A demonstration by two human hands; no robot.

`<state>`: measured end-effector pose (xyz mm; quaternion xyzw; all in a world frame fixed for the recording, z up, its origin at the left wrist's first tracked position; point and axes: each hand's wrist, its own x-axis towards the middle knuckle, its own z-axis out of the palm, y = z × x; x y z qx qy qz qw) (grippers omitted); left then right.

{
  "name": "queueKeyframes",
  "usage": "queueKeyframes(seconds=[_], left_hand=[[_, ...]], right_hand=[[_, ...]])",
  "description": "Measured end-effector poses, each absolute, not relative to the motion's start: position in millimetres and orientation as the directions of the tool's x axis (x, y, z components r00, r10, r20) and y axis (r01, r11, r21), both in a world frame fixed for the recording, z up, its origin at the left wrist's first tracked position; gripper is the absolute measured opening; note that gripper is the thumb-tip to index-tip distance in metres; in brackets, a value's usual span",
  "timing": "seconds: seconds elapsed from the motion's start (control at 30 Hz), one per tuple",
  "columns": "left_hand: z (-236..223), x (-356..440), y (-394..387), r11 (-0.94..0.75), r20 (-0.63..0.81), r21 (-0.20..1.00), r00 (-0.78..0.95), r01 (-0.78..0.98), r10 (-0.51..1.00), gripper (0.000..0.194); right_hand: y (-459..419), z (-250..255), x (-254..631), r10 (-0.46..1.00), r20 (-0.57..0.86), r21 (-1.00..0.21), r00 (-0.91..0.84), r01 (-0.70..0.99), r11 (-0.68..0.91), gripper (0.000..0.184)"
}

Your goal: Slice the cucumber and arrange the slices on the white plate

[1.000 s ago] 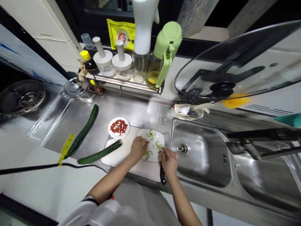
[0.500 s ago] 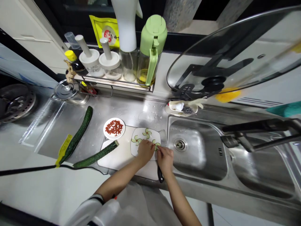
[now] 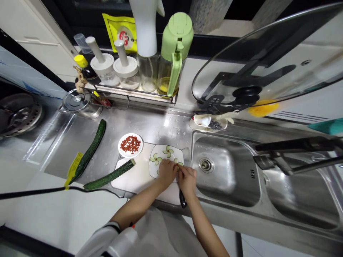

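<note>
So the left hand (image 3: 167, 171) and right hand (image 3: 187, 177) are meeting over the white plate (image 3: 174, 150), right at some curved green slices (image 3: 168, 151). A cut cucumber (image 3: 110, 177) is lying partly on the board (image 3: 131, 178), near a dish (image 3: 121, 152) of little red bits (image 3: 130, 144).

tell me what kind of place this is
Probably a home kitchen: there is a steel sink set in the counter, a lidded pot, and a rack holding an oil bottle.

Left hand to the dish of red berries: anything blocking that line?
Nothing tall that I can see. From the left hand, the line crosses only low cucumber slices and the edge of the square plate. The cut cucumber ends just nearside of the dish.
</note>
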<state>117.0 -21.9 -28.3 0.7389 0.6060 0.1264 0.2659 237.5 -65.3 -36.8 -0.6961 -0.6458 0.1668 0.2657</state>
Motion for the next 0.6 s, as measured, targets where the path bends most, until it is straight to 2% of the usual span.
queueKeyframes(seconds=[0.3, 0.6], left_hand=[[-26.6, 115.6, -20.0, -0.162, -0.157, 0.507, 0.275, 0.847, 0.949, 0.023], [-23.9, 112.1, -19.3, -0.159, -0.153, 0.526, 0.277, 0.836, 0.948, 0.023]], right_hand=[[-63.2, -39.4, 236.8, 0.988, 0.1, -0.563, 0.116, 0.825, -0.04, 0.034], [-63.1, -33.3, 236.2, 0.984, 0.122, -0.579, 0.126, 0.814, -0.032, 0.032]])
